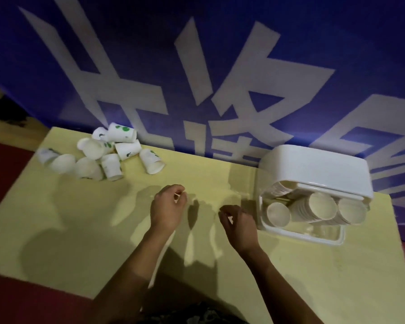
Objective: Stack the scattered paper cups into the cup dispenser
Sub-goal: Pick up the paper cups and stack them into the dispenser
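Now both hands are empty, fingers loosely curled, over the yellow tabletop (290,288). The left hand (167,206) and right hand (237,222) sit between the cup dispenser (313,169) and the loose cups (103,155). I think the next job is reaching far left of the dispenser. Most cups lie tipped over, pointing every way. The dispenser's stacks lie sideways, facing the person.

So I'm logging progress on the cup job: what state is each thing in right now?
Loose paper cups: scattered at the table's far left, most on their sides.
Cup dispenser: far right, holding rows of nested cups.
Left hand: empty, fingers loosely curled.
Right hand: empty, fingers loosely curled.
Table: yellow top, bare near the hands.
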Tool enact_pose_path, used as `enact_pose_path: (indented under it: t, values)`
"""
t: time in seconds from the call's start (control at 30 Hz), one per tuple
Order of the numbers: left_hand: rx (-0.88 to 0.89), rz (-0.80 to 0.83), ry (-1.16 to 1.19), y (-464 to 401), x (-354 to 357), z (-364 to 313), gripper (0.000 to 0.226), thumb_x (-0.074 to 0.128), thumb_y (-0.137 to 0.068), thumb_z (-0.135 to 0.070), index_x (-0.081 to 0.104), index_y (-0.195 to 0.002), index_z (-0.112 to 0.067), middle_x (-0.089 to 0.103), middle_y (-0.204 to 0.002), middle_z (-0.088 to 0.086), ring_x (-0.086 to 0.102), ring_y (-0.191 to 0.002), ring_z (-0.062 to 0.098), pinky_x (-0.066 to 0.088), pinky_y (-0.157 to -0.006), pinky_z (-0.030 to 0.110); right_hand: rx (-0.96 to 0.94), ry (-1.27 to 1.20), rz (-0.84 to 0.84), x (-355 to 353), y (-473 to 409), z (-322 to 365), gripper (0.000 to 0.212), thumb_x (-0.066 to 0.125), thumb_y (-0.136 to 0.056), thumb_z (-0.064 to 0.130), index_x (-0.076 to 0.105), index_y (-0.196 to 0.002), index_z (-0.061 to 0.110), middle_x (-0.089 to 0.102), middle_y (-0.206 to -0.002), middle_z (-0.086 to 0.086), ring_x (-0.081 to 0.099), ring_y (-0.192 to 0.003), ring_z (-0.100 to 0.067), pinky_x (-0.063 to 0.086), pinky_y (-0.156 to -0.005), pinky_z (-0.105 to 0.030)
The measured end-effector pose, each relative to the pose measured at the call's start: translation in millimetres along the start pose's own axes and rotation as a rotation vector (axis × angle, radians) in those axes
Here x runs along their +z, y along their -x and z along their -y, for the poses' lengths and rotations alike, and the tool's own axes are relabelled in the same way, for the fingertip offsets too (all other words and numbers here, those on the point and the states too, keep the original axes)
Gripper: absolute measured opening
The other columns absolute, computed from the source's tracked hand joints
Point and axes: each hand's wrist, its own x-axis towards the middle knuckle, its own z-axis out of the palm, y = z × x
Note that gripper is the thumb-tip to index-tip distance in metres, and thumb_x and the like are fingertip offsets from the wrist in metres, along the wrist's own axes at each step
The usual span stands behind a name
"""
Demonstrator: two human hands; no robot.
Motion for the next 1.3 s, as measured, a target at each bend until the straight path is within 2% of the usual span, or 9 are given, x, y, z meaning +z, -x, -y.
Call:
enact_pose_path:
  t: [0.13, 0.23, 0.4, 0.5, 0.73, 0.9, 1.0, 1.13, 1.3]
  values:
    - [-0.268, -0.102, 0.157, -28.9, -51.3, 63.3, 0.011, 0.064, -0.088, -0.013, 0.072, -0.095, -0.011, 0.073, -0.096, 0.004, 0.066, -0.090, 0.023, 0.049, -0.084, 0.031, 0.092, -0.075, 0.117, 47.3, -23.9, 42.1, 0.013, 0.061, -0.092, 0.021, 0.071, -0.086, 0.016, 0.071, -0.082, 0.003, 0.064, -0.075, -0.017, 0.052, -0.070, -0.035]
    - [-0.378, -0.163, 0.181, -50.7, -83.2, 104.2, 0.013, 0.064, -0.087, -0.014, 0.073, -0.095, -0.010, 0.073, -0.096, 0.006, 0.065, -0.094, 0.026, 0.045, -0.083, 0.028, 0.165, -0.086, 0.175, 80.6, -44.4, 70.0, 0.012, 0.062, -0.092, 0.021, 0.073, -0.089, 0.016, 0.073, -0.083, 0.000, 0.066, -0.078, -0.019, 0.050, -0.072, -0.032]
    - [-0.355, -0.197, 0.060, -91.5, -130.0, 161.1, 0.022, 0.065, -0.087, -0.015, 0.069, -0.107, -0.008, 0.070, -0.106, 0.013, 0.064, -0.098, 0.031, 0.047, -0.085, 0.036, 0.329, -0.207, 0.227, 129.2, -84.4, 114.7, 0.017, 0.061, -0.092, 0.023, 0.075, -0.096, 0.015, 0.073, -0.089, 0.001, 0.064, -0.082, -0.016, 0.050, -0.077, -0.030]
    - [-0.303, -0.206, -0.008, -112.9, -144.9, 182.3, 0.030, 0.068, -0.085, -0.013, 0.065, -0.114, -0.005, 0.065, -0.118, 0.015, 0.057, -0.110, 0.034, 0.044, -0.094, 0.040, 0.498, -0.376, 0.190, 155.2, -109.1, 137.6, 0.017, 0.061, -0.092, 0.022, 0.074, -0.098, 0.013, 0.072, -0.093, -0.002, 0.064, -0.085, -0.019, 0.054, -0.082, -0.038]
    - [-0.150, -0.014, -0.166, -148.1, -152.0, 217.2, 0.039, 0.067, -0.084, -0.013, 0.060, -0.122, -0.006, 0.057, -0.129, 0.015, 0.045, -0.125, 0.034, 0.038, -0.106, 0.042, 0.781, -0.625, 0.049, 195.7, -166.9, 167.6, 0.007, 0.064, -0.091, 0.017, 0.066, -0.095, 0.010, 0.065, -0.096, -0.012, 0.057, -0.088, -0.026, 0.054, -0.086, -0.046]
    - [-0.202, 0.106, -0.183, -162.0, -151.3, 232.2, 0.016, 0.061, -0.084, -0.013, 0.065, -0.099, -0.009, 0.066, -0.101, 0.011, 0.058, -0.098, 0.032, 0.046, -0.081, 0.035, 0.783, -0.554, -0.052, 211.3, -205.2, 172.9, 0.019, 0.066, -0.088, 0.017, 0.067, -0.104, 0.006, 0.066, -0.099, -0.012, 0.062, -0.100, -0.035, 0.053, -0.093, -0.051]
    - [-0.193, 0.075, -0.192, -161.4, -151.9, 236.4, 0.005, 0.058, -0.083, -0.010, 0.063, -0.083, -0.009, 0.063, -0.083, 0.010, 0.058, -0.080, 0.030, 0.037, -0.064, 0.030, 0.812, -0.537, -0.085, 216.0, -215.0, 169.2, 0.023, 0.066, -0.088, 0.016, 0.068, -0.108, 0.005, 0.069, -0.105, -0.014, 0.064, -0.101, -0.035, 0.054, -0.092, -0.047]
    - [-0.150, -0.028, -0.126, -147.6, -151.3, 233.1, 0.011, 0.061, -0.082, -0.006, 0.069, -0.090, -0.007, 0.065, -0.085, 0.011, 0.058, -0.081, 0.028, 0.039, -0.069, 0.028, 0.733, -0.393, -0.070, 213.9, -200.2, 169.0, 0.023, 0.061, -0.091, 0.020, 0.067, -0.110, 0.007, 0.067, -0.101, -0.007, 0.064, -0.094, -0.029, 0.057, -0.088, -0.046]
    - [-0.050, 0.016, 0.040, -114.8, -149.8, 202.9, 0.025, 0.061, -0.084, -0.004, 0.071, -0.107, -0.012, 0.067, -0.096, 0.004, 0.061, -0.087, 0.020, 0.044, -0.076, 0.022, 0.313, -0.004, -0.063, 188.2, -143.4, 175.7, 0.019, 0.055, -0.096, 0.027, 0.066, -0.094, 0.011, 0.070, -0.090, -0.002, 0.065, -0.081, -0.021, 0.056, -0.071, -0.033]
